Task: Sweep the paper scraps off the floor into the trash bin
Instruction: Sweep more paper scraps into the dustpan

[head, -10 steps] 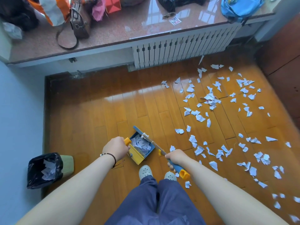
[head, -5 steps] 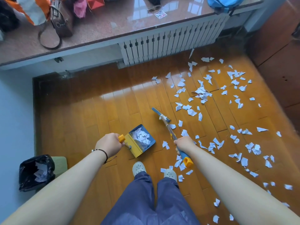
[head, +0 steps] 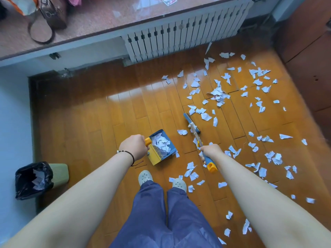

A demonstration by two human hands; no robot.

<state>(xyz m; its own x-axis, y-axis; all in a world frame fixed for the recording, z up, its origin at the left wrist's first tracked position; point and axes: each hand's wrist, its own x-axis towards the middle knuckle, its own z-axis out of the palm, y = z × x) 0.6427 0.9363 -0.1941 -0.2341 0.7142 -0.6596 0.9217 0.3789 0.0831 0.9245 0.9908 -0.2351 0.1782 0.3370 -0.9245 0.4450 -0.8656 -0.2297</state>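
Hands [head: 133, 146] [head: 210, 151] outstretched — gripping dustpan [head: 161, 146], broom [head: 195, 133].

Glossy wooden floor [head: 100, 122], white radiator [head: 179, 38] under perhaps stone ledge [head: 100, 20], blue wall [head: 12, 104].

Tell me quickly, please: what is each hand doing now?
Left hand: closed, fingers holding the dustpan handle.
Right hand: closed, fingers holding the broom handle.

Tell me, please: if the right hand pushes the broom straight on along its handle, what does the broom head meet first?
Probably the paper scraps just beyond the broom head, held by the right hand; depth is unclear.
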